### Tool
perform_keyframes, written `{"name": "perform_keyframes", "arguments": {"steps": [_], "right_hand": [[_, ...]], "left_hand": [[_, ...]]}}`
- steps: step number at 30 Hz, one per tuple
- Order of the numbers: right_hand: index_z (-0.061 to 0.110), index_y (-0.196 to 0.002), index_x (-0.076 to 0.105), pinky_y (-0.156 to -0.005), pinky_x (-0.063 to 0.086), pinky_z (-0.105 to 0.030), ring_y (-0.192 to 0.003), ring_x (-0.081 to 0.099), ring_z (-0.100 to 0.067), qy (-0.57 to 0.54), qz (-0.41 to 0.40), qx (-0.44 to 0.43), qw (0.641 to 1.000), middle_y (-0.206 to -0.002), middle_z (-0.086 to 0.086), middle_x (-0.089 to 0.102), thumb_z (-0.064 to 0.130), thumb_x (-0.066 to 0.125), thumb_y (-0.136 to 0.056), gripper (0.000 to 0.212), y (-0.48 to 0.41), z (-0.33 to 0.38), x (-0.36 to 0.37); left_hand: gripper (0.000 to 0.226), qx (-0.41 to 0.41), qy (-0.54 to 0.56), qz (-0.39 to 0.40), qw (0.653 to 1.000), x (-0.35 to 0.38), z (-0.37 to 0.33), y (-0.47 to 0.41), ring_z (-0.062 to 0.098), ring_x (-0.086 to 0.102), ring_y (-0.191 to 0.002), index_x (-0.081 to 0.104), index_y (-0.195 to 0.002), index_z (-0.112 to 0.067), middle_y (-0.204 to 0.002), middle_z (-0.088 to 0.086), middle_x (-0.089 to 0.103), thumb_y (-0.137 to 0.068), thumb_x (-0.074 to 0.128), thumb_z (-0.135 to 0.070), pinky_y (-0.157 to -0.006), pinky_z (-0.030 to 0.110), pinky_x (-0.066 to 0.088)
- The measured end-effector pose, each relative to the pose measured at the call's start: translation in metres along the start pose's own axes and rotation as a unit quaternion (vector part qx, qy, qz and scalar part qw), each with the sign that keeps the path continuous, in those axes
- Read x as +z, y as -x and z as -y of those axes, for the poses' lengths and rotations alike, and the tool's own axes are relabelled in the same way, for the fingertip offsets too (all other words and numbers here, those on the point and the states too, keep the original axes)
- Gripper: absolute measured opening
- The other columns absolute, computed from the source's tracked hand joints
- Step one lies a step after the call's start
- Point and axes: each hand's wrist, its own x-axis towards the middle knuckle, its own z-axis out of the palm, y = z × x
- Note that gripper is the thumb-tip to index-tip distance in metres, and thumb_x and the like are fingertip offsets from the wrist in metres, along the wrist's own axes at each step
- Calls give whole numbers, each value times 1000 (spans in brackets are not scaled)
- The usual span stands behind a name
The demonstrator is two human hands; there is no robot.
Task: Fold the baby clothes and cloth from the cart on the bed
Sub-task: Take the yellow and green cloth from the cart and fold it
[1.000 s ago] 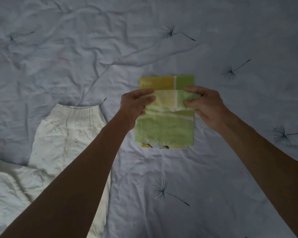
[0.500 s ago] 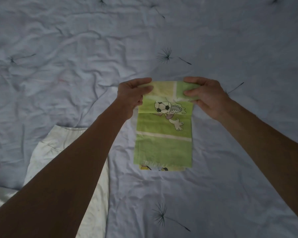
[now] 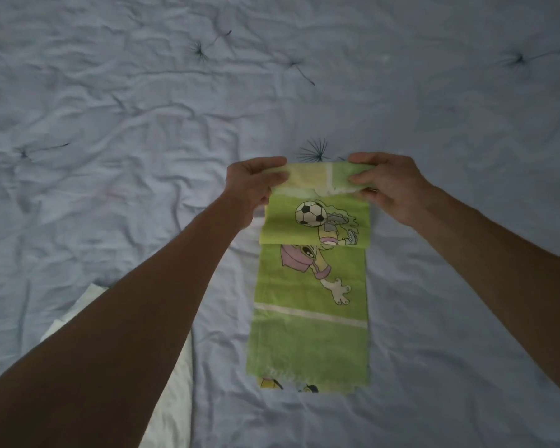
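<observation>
A green cloth (image 3: pixel 307 337) printed with a cartoon football scene lies lengthwise on the bed, its far end lifted and partly unrolled. My left hand (image 3: pixel 251 185) pinches the far left corner of that end. My right hand (image 3: pixel 390 185) pinches the far right corner. Both hold the edge a little above the sheet, with a fold of the cloth hanging below them. A white baby garment (image 3: pixel 172 409) lies at the lower left, mostly hidden behind my left forearm.
The bed is covered by a wrinkled pale blue sheet (image 3: pixel 110 124) with dark dandelion-seed prints. It fills the whole view, with no edge showing.
Both hands have carried the cloth's far end away from me, opening the fold so the football print shows and the cloth lies longer. The view has shifted, and the white garment has slid mostly out of view.
</observation>
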Motion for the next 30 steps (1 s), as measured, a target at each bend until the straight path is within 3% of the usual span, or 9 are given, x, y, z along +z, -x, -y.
{"name": "perform_keyframes", "arguments": {"steps": [6,11,13,18,25,30], "right_hand": [[5,-117,76,-78,66,-35,-105,75,-29,4,-12,-8,1000,-124,-14,69,-20,70,-85,41,-23,14,11],[2,-118,75,-75,67,-34,-101,75,-29,4,-25,-6,1000,-125,-14,67,-22,70,-84,42,-36,23,14],[-1,-120,73,-73,67,-33,-97,75,-29,-7,-26,-6,1000,-122,-14,66,-24,68,-85,43,-38,28,16],[-4,-122,72,-79,67,-37,-97,76,-30,-10,-26,-13,1000,-119,-15,65,-25,67,-85,43,-48,35,21],[-2,-117,73,-84,67,-39,-91,80,-32,-9,-31,-22,999,-121,-21,69,-23,70,-85,38,-75,41,28],[2,-126,71,-89,65,-39,-109,76,-28,-17,-40,-51,998,-121,-13,74,-19,71,-86,46,-92,34,33]], "left_hand": [[33,3,2,-8,1000,-2,-10,-27,12,42,-52,84,-107,-16,-69,1,64,-79,91,0,-46,22,37],[37,10,-19,-17,1000,1,-18,-44,9,54,-54,84,-109,-19,-76,-3,74,-78,91,-2,-49,22,44],[39,12,-25,-16,999,1,-18,-51,9,61,-61,84,-111,-22,-85,-3,78,-77,93,-4,-56,22,49],[41,43,-41,-27,998,-1,-17,-71,14,75,-94,85,-108,-26,-104,-1,83,-73,97,-10,-93,32,61],[46,65,-24,-37,997,-1,-24,-86,5,74,-80,83,-114,-17,-97,1,83,-73,95,-2,-72,14,56],[58,74,0,-30,997,0,-21,-98,10,78,-97,78,-125,-13,-109,2,82,-71,94,4,-81,19,61]]}}
